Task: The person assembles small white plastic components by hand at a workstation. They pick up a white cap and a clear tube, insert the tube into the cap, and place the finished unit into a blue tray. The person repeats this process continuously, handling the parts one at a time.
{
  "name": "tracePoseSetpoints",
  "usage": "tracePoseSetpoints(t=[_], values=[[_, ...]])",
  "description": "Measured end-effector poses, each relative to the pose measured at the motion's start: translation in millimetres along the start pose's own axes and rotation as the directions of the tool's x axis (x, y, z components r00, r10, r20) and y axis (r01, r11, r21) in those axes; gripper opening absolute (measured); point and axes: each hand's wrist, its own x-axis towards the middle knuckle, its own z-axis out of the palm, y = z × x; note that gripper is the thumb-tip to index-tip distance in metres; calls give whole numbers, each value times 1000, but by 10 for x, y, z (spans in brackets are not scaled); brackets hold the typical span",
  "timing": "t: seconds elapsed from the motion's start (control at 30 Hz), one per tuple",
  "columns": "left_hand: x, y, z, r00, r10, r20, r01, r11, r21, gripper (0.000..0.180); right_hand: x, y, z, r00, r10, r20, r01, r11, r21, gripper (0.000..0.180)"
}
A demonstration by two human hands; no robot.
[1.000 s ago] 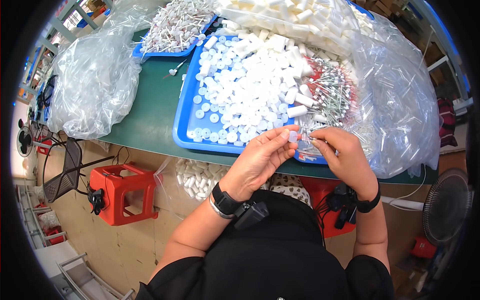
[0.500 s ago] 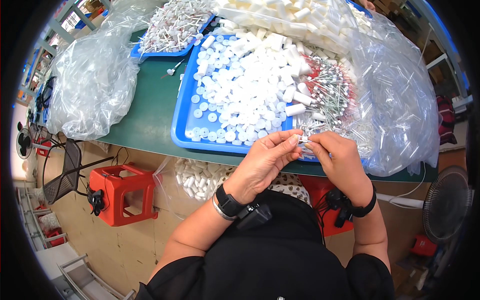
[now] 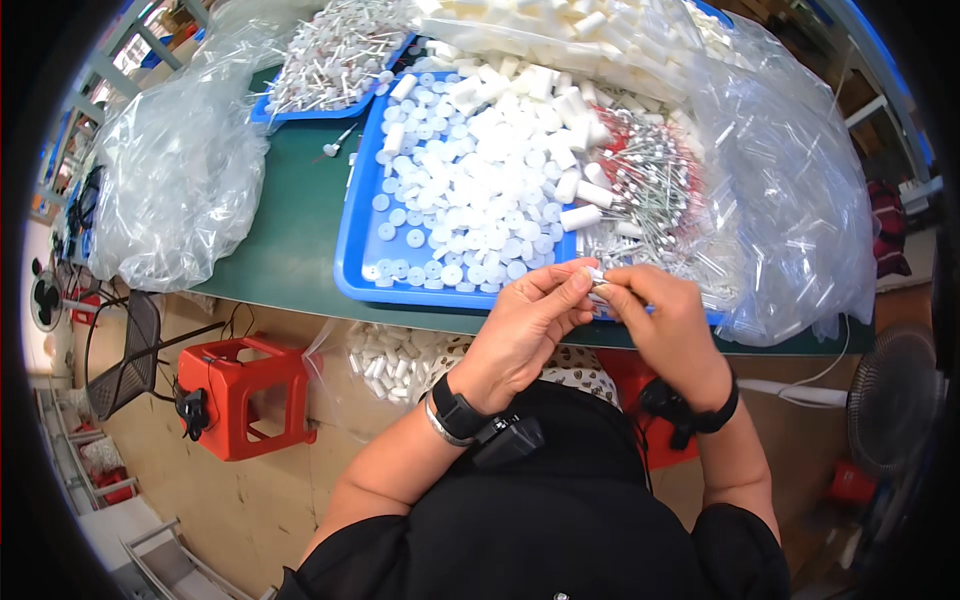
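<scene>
Both hands meet at the front edge of the blue tray (image 3: 355, 285). A small white piece (image 3: 596, 275) sits between their fingertips, too small and too covered to name. My left hand (image 3: 535, 325) pinches it with thumb and index finger. My right hand (image 3: 668, 312) is closed on its other side, thumb and index finger together. Just beyond are translucent white discs with center holes (image 3: 452, 273), white foam-like cylinders (image 3: 581, 217) and a heap of thin-leaded parts (image 3: 655, 185) with red and silvery wires.
Back left, another blue tray (image 3: 290, 117) holds many white-headed stemmed parts. Clear plastic bags (image 3: 180, 190) lie at the left, and another bag (image 3: 790, 200) at the right. A red stool (image 3: 245, 400) stands below, near a bag of white cylinders (image 3: 385, 360). A fan (image 3: 890, 400) stands at right.
My right hand has drawn a little left and closer to my left hand, its fingers nearer the small white piece. The whole view has shifted slightly.
</scene>
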Motion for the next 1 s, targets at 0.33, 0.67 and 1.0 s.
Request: tracePoseSetpoints(t=[0.33, 0.67, 1.0], values=[[-43, 181, -11, 983, 156, -98, -148, 985, 86, 37, -171, 475, -570, 993, -28, 114, 83, 857, -508, 7], [-23, 143, -36, 985, 139, -100, -130, 987, 91, 35, -117, 698, -301, 986, -42, 164, 138, 763, -632, 10], [20, 68, 77, 987, 142, -74, -140, 990, 33, 32, -64, 319, -364, 998, -36, 43, 43, 983, -179, 8]])
